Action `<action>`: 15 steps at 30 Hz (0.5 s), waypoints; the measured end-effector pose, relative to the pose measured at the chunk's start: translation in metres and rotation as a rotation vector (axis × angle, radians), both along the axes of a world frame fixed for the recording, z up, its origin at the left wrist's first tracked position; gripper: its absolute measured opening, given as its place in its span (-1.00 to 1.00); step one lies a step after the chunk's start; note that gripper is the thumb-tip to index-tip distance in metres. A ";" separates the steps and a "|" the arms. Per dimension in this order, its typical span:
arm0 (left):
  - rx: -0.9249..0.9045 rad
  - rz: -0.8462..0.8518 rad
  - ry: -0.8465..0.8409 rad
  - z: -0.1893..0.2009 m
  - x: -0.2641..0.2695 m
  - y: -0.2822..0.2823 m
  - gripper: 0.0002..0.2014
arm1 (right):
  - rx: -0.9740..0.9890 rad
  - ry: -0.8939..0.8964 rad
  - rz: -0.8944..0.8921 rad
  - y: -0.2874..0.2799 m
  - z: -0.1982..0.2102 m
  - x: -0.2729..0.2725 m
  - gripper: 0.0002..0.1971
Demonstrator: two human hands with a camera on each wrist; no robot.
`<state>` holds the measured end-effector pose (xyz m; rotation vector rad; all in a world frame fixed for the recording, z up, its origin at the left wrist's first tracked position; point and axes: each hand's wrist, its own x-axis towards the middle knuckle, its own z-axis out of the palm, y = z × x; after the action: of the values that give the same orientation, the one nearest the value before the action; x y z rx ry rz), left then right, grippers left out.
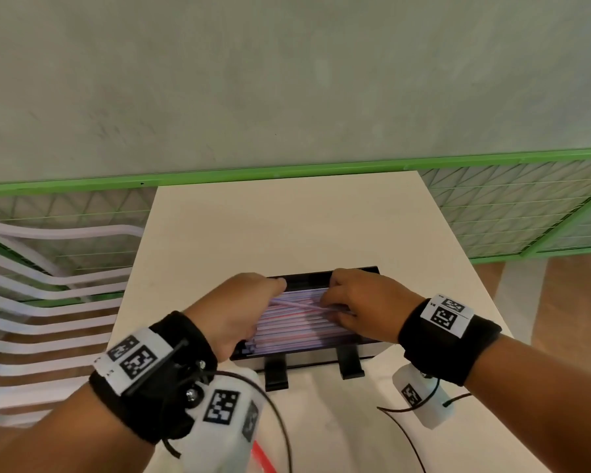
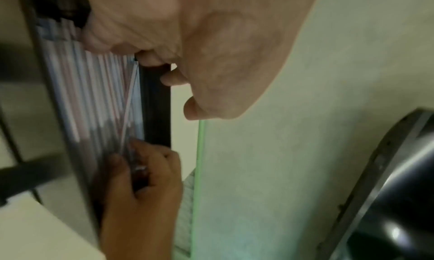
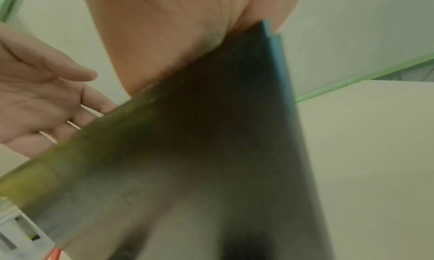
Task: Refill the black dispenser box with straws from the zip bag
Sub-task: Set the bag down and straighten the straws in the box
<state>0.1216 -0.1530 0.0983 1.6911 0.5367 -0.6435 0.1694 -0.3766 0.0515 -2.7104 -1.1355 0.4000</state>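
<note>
Glossy black rectangular dispenser box (image 1: 352,270) lower centre, packed with thin striped straws (image 1: 297,331), left hand (image 1: 234,310) and right hand (image 1: 362,307) curled fingers pinching loose crossed straws, smooth white table (image 1: 287,227)

Black dispenser box (image 1: 352,271), pink-and-white straws (image 1: 297,327), white table (image 1: 287,227), green rail (image 1: 287,172)

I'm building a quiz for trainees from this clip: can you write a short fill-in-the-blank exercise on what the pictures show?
1. The straws lie inside the ____ dispenser box.
2. Most straws lie parallel, but one straw lies ____ across the top of the others.
3. The box stands on a ____ table.
4. The left hand and the right hand both reach into the box from ____.

Missing words: black; diagonally; white; above
</note>
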 end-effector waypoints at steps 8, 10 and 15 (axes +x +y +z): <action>0.244 -0.034 -0.058 -0.017 -0.006 -0.025 -0.79 | 0.076 -0.052 0.090 -0.004 -0.013 0.000 -0.69; 0.218 0.017 -0.065 -0.015 -0.004 -0.018 -0.73 | 0.137 -0.081 0.070 -0.005 -0.018 0.000 -0.70; 0.259 -0.055 -0.062 -0.018 -0.006 -0.010 -0.62 | 0.114 -0.098 0.058 -0.003 -0.020 0.000 -0.68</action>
<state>0.1153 -0.1630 0.0804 1.9684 0.5493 -0.5770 0.1698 -0.3795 0.0314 -2.6287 -1.2252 0.2056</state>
